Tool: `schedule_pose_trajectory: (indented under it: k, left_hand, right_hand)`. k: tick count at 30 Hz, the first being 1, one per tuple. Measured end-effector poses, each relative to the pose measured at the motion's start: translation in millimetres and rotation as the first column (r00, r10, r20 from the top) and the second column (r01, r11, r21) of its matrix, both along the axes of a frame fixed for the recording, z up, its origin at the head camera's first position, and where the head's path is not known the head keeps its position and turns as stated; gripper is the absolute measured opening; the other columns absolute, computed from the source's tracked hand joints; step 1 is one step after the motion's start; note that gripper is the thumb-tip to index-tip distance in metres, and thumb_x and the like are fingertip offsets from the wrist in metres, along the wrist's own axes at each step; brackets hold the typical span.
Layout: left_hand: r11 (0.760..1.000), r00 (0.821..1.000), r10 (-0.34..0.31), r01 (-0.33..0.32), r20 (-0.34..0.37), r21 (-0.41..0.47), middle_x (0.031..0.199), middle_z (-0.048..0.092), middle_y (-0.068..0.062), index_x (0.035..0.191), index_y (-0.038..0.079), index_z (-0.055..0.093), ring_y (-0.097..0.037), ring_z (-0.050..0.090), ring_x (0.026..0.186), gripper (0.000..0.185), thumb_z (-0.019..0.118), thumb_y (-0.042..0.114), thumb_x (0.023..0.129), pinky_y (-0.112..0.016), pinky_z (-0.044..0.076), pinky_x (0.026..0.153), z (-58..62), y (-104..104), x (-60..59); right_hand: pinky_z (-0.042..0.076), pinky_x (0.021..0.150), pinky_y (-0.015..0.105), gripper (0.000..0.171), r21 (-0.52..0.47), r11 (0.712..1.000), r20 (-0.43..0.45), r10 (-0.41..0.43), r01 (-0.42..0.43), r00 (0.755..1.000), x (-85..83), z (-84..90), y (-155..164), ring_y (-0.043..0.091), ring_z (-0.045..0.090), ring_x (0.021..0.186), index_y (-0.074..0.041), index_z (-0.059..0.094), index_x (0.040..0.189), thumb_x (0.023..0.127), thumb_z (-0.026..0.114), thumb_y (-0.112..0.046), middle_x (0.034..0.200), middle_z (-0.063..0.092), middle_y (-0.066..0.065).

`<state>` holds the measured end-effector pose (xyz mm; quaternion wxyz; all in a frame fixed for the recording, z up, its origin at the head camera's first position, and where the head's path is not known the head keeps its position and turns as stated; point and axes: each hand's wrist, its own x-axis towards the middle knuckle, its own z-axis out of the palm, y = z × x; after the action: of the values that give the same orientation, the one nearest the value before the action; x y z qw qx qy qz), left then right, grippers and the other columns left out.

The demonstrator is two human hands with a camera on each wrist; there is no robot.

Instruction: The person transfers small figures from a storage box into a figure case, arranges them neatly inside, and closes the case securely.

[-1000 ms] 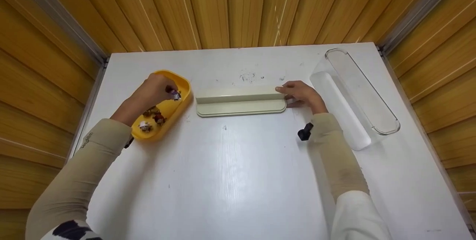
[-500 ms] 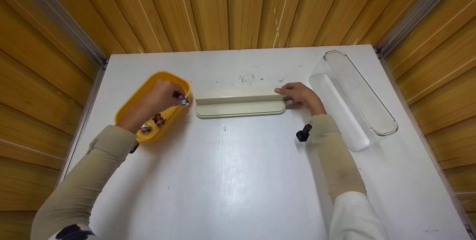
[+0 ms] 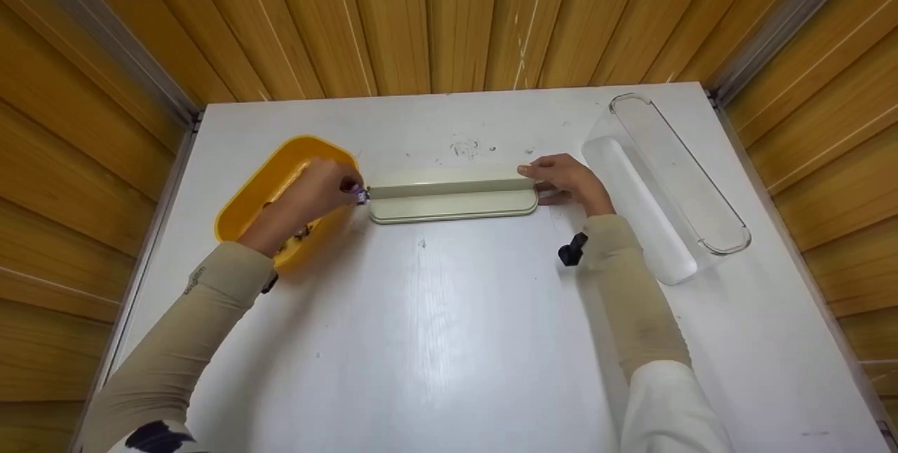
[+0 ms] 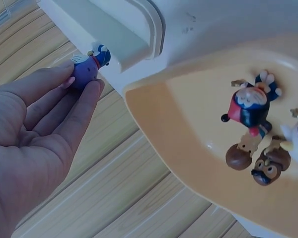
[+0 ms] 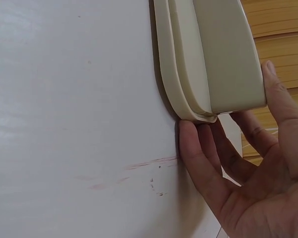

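My left hand (image 3: pixel 319 190) pinches a small purple figurine (image 3: pixel 360 194) between thumb and fingertips, just off the left end of a cream stepped stand (image 3: pixel 452 197). The left wrist view shows the figurine (image 4: pixel 88 67) held beside the stand's end (image 4: pixel 109 34). My right hand (image 3: pixel 568 179) rests against the stand's right end, fingers straight along it (image 5: pixel 223 148). Behind my left hand lies a yellow oval tray (image 3: pixel 263 186) holding several small figurines (image 4: pixel 253 111).
A clear plastic oblong container (image 3: pixel 666 179) lies at the right on the white table (image 3: pixel 449 313). A small black object (image 3: pixel 572 251) sits by my right wrist. Wooden slat walls enclose the table at the back and both sides.
My left hand lifted the purple figurine out of the yellow tray and carried it right to the stand's left end. The right hand stayed on the stand.
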<state>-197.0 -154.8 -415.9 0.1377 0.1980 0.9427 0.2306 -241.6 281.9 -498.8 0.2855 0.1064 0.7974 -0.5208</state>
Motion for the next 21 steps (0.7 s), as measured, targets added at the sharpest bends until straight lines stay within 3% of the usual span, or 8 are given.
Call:
schedule_pose_trajectory:
  k: [12,18,21]
  left_hand:
    - [0.999,0.998,0.036,-0.036,0.056,0.000,0.108,0.074,-0.017,0.115,0.000,0.076,-0.029,0.065,0.090,0.023,0.072,0.000,0.092,-0.041,0.059,0.090,-16.3,12,4.0]
    - [0.999,0.998,0.022,-0.023,0.051,0.028,0.108,0.074,-0.016,0.113,0.000,0.076,-0.029,0.065,0.092,0.021,0.072,-0.001,0.092,-0.042,0.058,0.091,-22.0,19,5.0]
    - [0.998,0.999,0.011,-0.014,0.043,0.056,0.106,0.074,-0.017,0.110,-0.002,0.076,-0.029,0.065,0.091,0.019,0.072,-0.001,0.091,-0.042,0.058,0.089,-25.5,20,4.2]
  right_hand:
    - [0.057,0.092,0.038,0.059,0.107,0.994,-0.016,-0.018,0.019,1.000,3.0,5.3,-8,0.023,0.066,0.106,-0.003,0.063,0.128,0.091,0.075,-0.047,0.123,0.067,0.013]
    - [0.055,0.086,0.039,0.054,0.306,0.952,-0.160,0.045,0.006,0.986,6.2,11.4,-16,0.025,0.066,0.098,-0.002,0.064,0.120,0.094,0.070,-0.049,0.114,0.067,0.014]
    - [0.057,0.087,0.041,0.054,0.306,0.952,-0.225,0.069,0.003,0.972,9.7,9.0,-16,0.030,0.067,0.103,-0.001,0.063,0.124,0.097,0.066,-0.048,0.122,0.065,0.018]
